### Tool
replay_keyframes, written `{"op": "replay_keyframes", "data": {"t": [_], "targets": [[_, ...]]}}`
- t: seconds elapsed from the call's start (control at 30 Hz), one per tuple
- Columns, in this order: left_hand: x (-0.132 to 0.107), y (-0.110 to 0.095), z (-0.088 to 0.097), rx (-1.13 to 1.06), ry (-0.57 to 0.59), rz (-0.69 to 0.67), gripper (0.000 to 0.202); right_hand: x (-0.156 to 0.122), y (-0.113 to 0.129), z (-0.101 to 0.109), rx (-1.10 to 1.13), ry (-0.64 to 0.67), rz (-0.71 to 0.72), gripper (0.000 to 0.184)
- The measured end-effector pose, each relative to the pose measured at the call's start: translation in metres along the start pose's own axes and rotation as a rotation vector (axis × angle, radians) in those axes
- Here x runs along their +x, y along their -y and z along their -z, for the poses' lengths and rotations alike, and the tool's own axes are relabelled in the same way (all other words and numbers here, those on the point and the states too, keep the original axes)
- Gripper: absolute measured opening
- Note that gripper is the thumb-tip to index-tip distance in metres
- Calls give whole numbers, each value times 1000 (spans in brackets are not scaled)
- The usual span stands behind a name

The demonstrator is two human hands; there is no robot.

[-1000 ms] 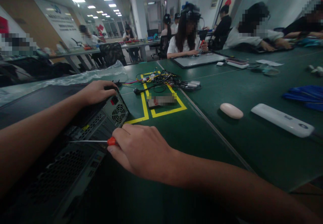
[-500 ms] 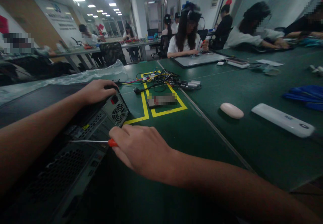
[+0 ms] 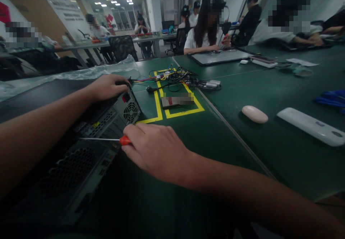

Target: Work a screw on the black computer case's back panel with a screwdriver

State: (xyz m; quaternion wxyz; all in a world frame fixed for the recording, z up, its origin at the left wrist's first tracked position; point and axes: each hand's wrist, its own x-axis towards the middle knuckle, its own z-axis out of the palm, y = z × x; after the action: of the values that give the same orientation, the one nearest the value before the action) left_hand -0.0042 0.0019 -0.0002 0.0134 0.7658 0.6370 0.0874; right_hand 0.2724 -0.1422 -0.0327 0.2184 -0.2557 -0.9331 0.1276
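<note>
The right hand [image 3: 157,153] was wrapped snugly round the red-handled screwdriver [image 3: 125,140], its shaft pointing left at the computer case [image 3: 70,167]; the left hand [image 3: 111,87], thumb spread apart, rested on the case's top edge.

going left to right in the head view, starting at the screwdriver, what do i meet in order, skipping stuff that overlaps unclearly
Screwdriver with an orange-red handle → right hand → pale oval object → long white device

Left fingers [image 3: 121,79] atop computer case [image 3: 70,170]; right fingers [image 3: 133,133] grip orange-handled screwdriver [image 3: 124,140]
</note>
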Motion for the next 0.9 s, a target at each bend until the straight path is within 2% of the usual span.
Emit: {"op": "replay_keyframes", "data": {"t": [0.43,0.67,0.9], "targets": [[-3,-6,2,29,-1,31,69,1,0,-4,40,8,-17,32],[-3,-9,5,20,23,65,69,-3,-6,-11,-4,-14,75,35],[-2,-5,3,33,14,57,69,-3,-8,-12,-9,-62,84,23]]}}
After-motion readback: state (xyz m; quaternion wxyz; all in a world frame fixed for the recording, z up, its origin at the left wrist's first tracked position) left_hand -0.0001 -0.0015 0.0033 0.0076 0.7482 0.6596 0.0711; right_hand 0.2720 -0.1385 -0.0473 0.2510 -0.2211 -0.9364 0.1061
